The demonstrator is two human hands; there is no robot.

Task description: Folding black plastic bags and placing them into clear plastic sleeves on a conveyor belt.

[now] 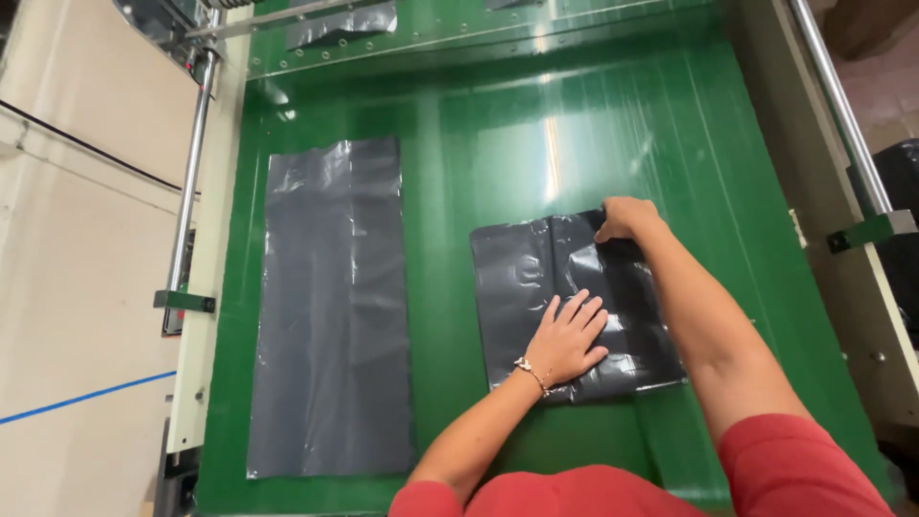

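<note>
A folded dark grey plastic bag [522,287] lies on the green conveyor belt [450,191], right of centre. My left hand [567,337] presses flat on its lower middle, fingers spread; a thin bracelet sits on the wrist. My right hand [622,218] pinches the bag's far top edge between closed fingers. A second, longer grey plastic bag [330,306] lies unfolded on the belt to the left, untouched.
Another grey bag piece [343,24] pokes out from the machine's outlet at the top. Metal guide rods run along the left [189,172] and right [842,105] sides. A beige machine panel [77,287] flanks the left; black bagged material [900,220] sits at the right.
</note>
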